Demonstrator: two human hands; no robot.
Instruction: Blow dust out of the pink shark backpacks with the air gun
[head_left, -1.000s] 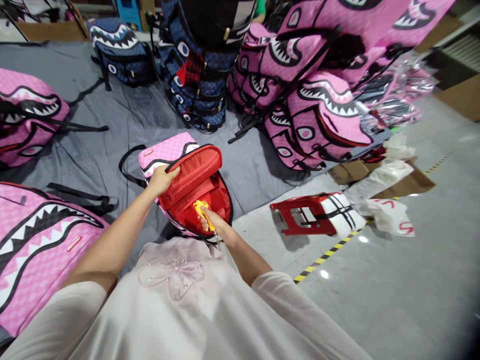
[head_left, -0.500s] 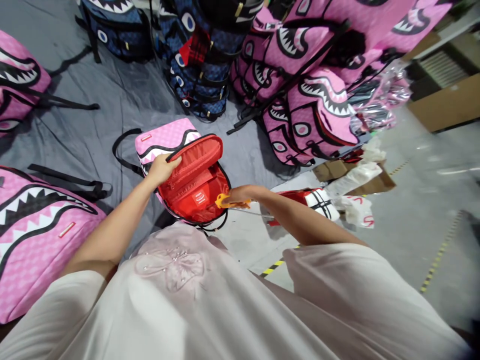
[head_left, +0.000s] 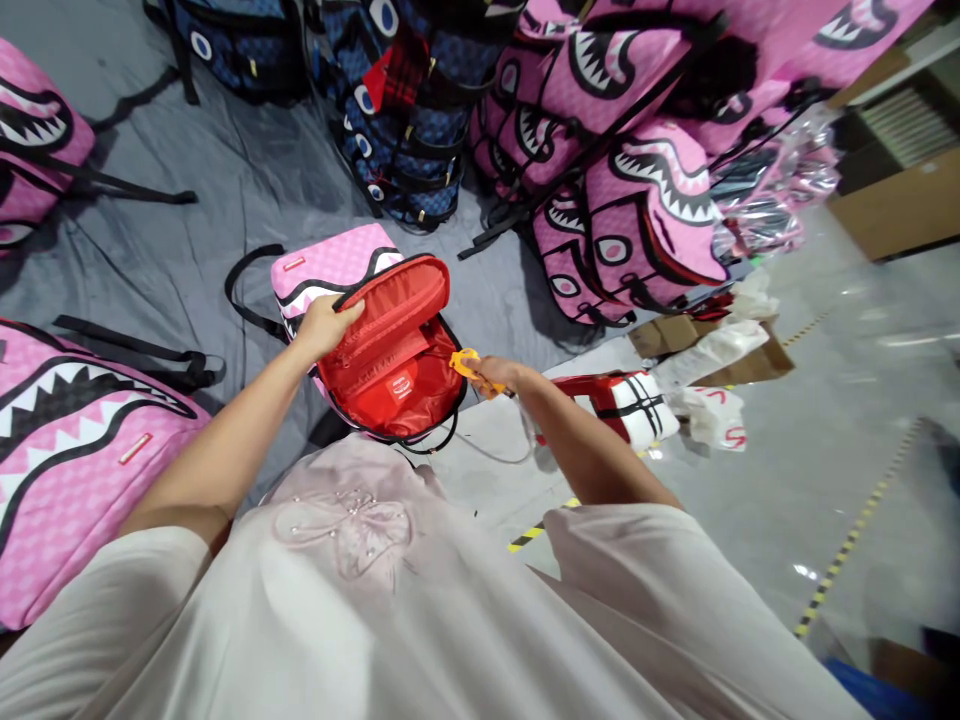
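Note:
A pink checked backpack with a shark-mouth print lies in front of me, its front unzipped and a red lining with a white printed label showing. My left hand grips the edge of the raised flap, thumb on the red inner side. Fingers curled, my right hand holds a small orange hand tool at the right rim of the opening. The tool's exact kind is unclear, as my fingers cover part of it.
Large pink backpacks lie to the left on a grey cloth. Dark blue backpacks and more pink backpacks are stacked behind. On the right are a red and white bag, plastic wrapping and cardboard boxes.
My right hand has drawn back to the right and slightly up with the orange tool, from inside the opening to its rim. My left hand still holds the flap.

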